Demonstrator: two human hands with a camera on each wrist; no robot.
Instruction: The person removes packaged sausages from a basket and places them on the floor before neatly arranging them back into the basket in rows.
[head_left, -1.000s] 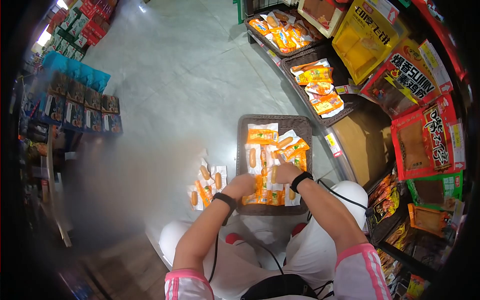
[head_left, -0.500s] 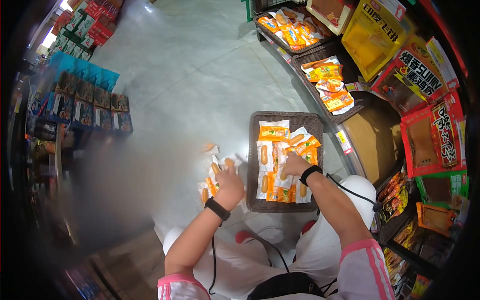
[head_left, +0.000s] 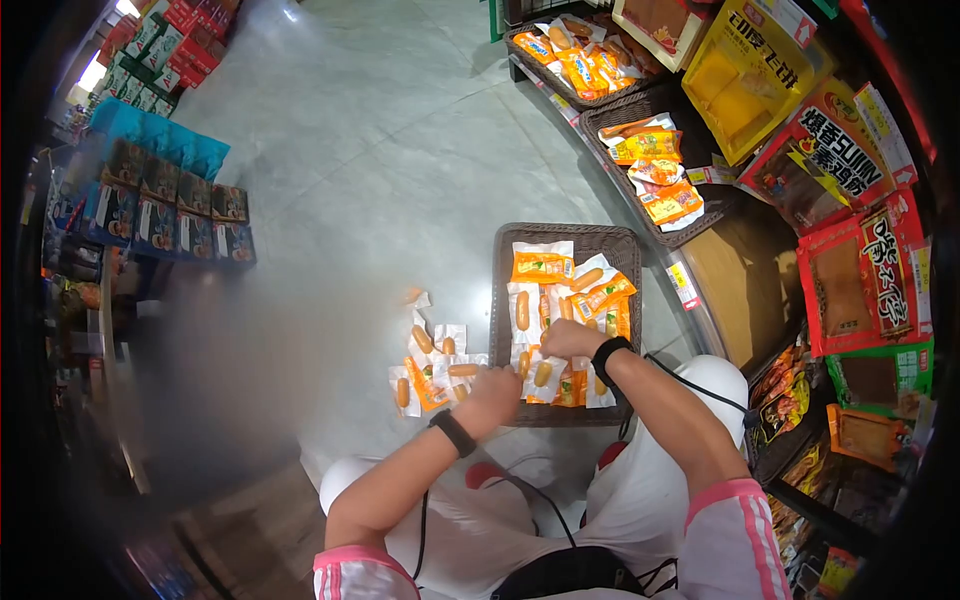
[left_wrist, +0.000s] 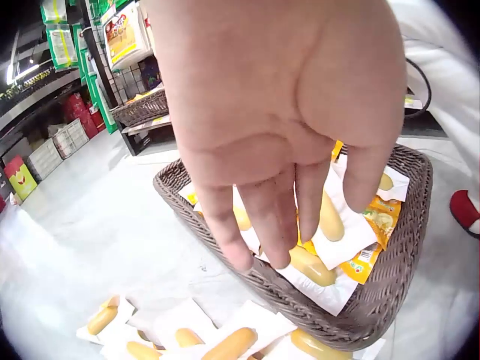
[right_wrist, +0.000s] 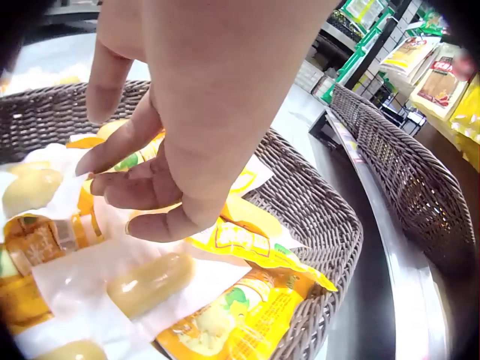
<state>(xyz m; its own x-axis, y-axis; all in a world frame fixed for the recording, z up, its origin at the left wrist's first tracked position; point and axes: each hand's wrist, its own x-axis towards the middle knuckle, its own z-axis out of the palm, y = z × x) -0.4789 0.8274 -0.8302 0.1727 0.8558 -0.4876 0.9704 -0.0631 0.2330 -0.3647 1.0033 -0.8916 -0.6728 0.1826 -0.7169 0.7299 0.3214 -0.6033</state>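
Observation:
A brown woven basket (head_left: 510, 240) stands on the floor, holding several sausages in orange-and-white wrappers. My left hand (head_left: 491, 402) is over the basket's near left edge. In the left wrist view its fingers (left_wrist: 262, 217) point down, fairly straight, above a sausage pack (left_wrist: 311, 266). My right hand (head_left: 570, 340) reaches over the middle of the basket. Its fingers (right_wrist: 127, 142) bend loosely, one tip right at a white sausage pack (right_wrist: 34, 187), with the thumb apart. Several more sausage packs (head_left: 425, 345) lie on the floor left of the basket.
On the right, a shelf carries two more woven baskets (head_left: 700, 215) of packs and hanging bags (head_left: 860, 270). At the left stand stacked blue boxes (head_left: 165, 230). My knees (head_left: 690, 400) flank the near side of the basket.
My left hand went from the basket to the floor packs on the left, then back to the basket edge. A sausage pack now lies beside it on the floor. The right hand stayed over the basket.

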